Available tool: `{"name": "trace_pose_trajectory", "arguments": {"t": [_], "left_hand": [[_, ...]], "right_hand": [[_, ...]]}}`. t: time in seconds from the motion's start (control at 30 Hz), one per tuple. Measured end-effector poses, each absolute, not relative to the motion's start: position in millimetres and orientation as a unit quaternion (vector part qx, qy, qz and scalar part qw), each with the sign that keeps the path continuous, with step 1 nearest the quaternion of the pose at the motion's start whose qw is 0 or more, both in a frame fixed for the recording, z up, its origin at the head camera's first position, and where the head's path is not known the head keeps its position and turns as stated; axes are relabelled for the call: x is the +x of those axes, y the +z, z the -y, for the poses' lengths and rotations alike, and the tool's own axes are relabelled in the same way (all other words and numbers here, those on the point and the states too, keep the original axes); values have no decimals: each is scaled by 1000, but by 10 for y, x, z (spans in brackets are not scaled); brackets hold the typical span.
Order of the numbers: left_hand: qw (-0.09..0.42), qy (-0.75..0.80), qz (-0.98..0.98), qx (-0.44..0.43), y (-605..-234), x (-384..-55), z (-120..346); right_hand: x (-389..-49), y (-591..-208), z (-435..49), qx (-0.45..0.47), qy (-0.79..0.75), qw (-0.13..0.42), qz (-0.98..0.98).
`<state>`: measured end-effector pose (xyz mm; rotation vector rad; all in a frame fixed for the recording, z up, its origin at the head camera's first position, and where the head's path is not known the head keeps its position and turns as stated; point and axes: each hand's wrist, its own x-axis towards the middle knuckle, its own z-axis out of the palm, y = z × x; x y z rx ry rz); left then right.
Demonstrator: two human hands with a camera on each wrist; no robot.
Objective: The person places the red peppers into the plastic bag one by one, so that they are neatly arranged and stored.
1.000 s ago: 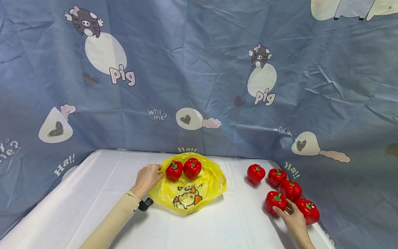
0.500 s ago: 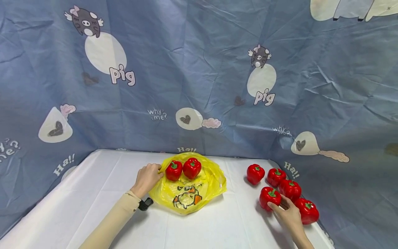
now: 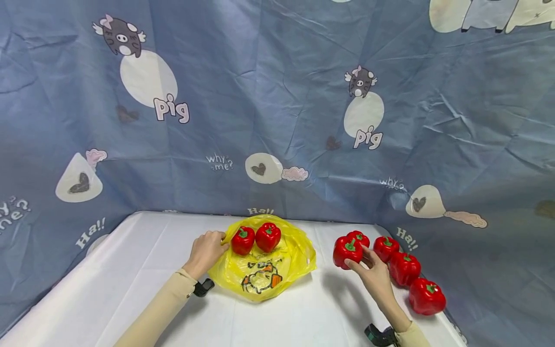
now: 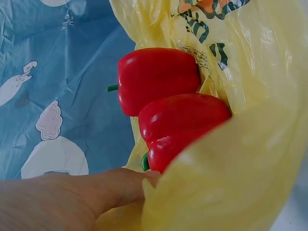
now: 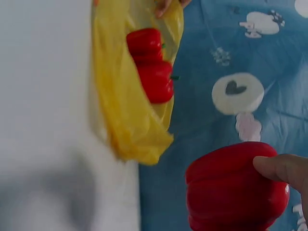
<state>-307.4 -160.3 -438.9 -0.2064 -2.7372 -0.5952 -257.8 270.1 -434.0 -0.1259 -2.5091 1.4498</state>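
Observation:
My left hand (image 3: 206, 251) pinches the left rim of a yellow plastic bag (image 3: 295, 270) that lies spread on the table. Two red bell peppers (image 3: 243, 240) with green stems sit side by side inside it, and the left wrist view shows the thumb (image 4: 120, 190) at the bag's edge close to one of them. A third red bell pepper (image 3: 347, 253) is held up off the table by my right hand (image 3: 375, 274), thumb on one side and fingers on the other. The right wrist view shows this held pepper (image 5: 231, 192) with the thumb across it.
Behind the held pepper, another red pepper (image 3: 360, 237) is partly hidden. Further right, several peppers (image 3: 404, 268) stand in a row along the edge of the white table (image 3: 269, 327). A blue printed cloth (image 3: 277, 111) hangs behind the table.
My right hand has lifted a bell pepper from the right side and carried it left and away from me, towards the bag. My left hand keeps its place on the bag rim.

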Motion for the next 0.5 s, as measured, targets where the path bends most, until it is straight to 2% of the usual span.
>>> {"name": "trace_pose_trajectory", "arguments": {"t": [0.5], "left_hand": [[171, -200, 962, -74, -4432, -3098, 1609]], "right_hand": [[-2962, -4324, -2001, 29, 556, 122, 822]]}}
